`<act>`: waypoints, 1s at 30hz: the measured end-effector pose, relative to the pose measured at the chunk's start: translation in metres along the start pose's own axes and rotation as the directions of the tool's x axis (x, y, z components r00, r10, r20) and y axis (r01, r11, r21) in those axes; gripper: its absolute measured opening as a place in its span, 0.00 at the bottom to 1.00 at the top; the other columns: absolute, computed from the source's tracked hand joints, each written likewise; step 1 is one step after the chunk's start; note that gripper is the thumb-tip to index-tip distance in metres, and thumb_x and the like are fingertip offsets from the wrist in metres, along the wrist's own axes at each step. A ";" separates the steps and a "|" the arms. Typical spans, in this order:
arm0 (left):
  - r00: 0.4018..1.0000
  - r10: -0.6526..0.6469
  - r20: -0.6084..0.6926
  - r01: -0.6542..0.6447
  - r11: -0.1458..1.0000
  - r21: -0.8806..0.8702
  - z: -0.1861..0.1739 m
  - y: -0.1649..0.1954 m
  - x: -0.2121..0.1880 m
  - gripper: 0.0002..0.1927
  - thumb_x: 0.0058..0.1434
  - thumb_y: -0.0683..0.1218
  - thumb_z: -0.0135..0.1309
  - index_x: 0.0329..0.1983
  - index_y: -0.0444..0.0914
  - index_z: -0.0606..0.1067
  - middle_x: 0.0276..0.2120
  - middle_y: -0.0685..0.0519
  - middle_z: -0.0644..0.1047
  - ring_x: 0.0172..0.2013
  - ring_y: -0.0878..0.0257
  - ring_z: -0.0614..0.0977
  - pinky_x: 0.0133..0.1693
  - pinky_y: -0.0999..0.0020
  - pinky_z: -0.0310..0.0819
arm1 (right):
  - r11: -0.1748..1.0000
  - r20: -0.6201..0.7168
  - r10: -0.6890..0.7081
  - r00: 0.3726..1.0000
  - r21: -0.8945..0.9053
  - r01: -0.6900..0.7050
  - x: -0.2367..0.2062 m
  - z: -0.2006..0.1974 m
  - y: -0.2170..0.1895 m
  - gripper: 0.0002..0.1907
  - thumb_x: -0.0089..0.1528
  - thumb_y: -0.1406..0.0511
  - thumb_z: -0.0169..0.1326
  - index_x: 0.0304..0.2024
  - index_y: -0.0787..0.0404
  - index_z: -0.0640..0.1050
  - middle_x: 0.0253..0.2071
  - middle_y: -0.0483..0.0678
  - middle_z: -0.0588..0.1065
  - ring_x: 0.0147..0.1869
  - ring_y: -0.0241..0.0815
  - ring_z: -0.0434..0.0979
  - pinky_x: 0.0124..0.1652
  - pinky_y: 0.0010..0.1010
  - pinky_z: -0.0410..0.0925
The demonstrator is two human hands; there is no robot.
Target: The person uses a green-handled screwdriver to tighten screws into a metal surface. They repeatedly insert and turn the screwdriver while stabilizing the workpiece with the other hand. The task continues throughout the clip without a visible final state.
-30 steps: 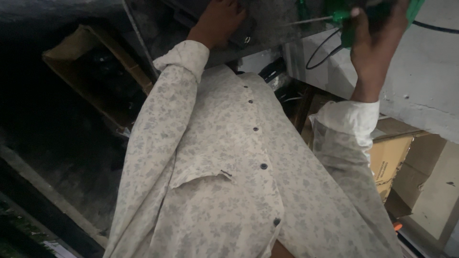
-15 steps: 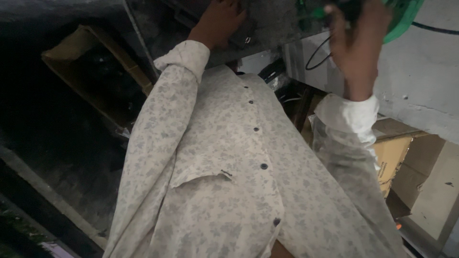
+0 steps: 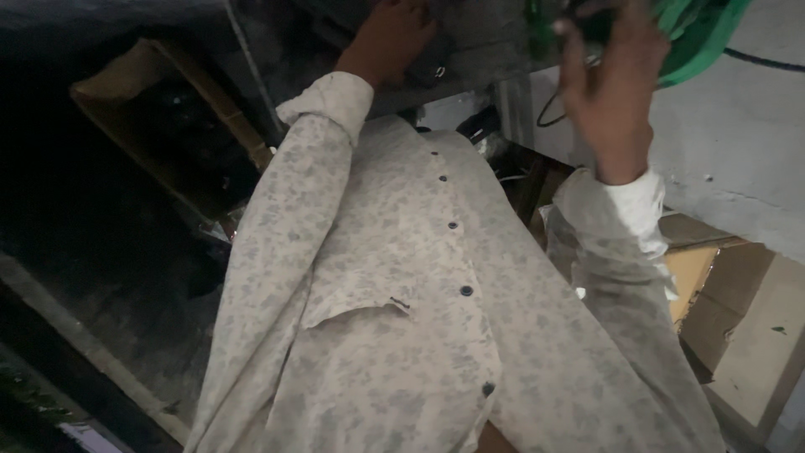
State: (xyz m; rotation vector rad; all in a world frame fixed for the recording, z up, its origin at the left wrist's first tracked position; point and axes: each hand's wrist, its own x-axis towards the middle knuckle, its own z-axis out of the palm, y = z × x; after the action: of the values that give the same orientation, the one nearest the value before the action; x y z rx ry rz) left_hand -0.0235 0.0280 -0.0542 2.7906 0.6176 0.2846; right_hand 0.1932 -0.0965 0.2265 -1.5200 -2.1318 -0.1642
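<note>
Left hand [image 3: 387, 40] presses flat, open, on a grey metal worktop [image 3: 486, 42]. Right hand [image 3: 612, 92] grips a green tool [image 3: 696, 33]; a firm, steady hold seems wise.

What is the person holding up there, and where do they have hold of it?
The right hand grips a green tool around its near end, fingers curled over it. The left hand holds nothing; it rests flat on the grey metal surface.

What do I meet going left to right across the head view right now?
Open brown box → left hand on grey metal surface → right hand by green tool → flattened cardboard.
</note>
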 end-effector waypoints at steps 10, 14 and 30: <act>0.998 -0.040 0.039 0.038 0.998 0.050 -0.008 0.008 0.001 0.40 0.42 0.46 0.71 0.61 0.37 0.74 0.58 0.40 0.75 0.60 0.45 0.73 0.58 0.46 0.67 | 0.909 -0.024 0.245 0.969 0.352 -0.221 -0.050 0.020 0.037 0.08 0.78 0.74 0.55 0.55 0.66 0.69 0.41 0.53 0.73 0.37 0.46 0.75 0.38 0.32 0.67; 1.000 0.000 -0.012 0.001 0.998 0.059 -0.010 0.006 0.001 0.43 0.41 0.48 0.72 0.64 0.37 0.74 0.57 0.40 0.75 0.61 0.45 0.72 0.58 0.47 0.67 | 0.847 -0.077 0.348 0.934 0.454 -0.278 -0.066 0.014 0.044 0.07 0.80 0.73 0.53 0.55 0.66 0.67 0.43 0.55 0.74 0.36 0.41 0.72 0.35 0.29 0.65; 0.999 -0.032 0.043 0.027 0.992 0.123 -0.002 0.007 0.003 0.46 0.36 0.48 0.74 0.62 0.39 0.74 0.57 0.43 0.76 0.62 0.46 0.71 0.60 0.45 0.65 | 0.711 -0.007 0.468 0.883 0.597 -0.372 -0.085 0.017 0.046 0.09 0.82 0.74 0.53 0.52 0.66 0.64 0.46 0.55 0.72 0.39 0.41 0.77 0.38 0.29 0.73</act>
State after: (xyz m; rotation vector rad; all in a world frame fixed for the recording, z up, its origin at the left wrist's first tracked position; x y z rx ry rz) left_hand -0.0183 0.0242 -0.0502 2.8930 0.6873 0.1829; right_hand 0.2494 -0.1453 0.1632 -1.4928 -1.4484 0.4805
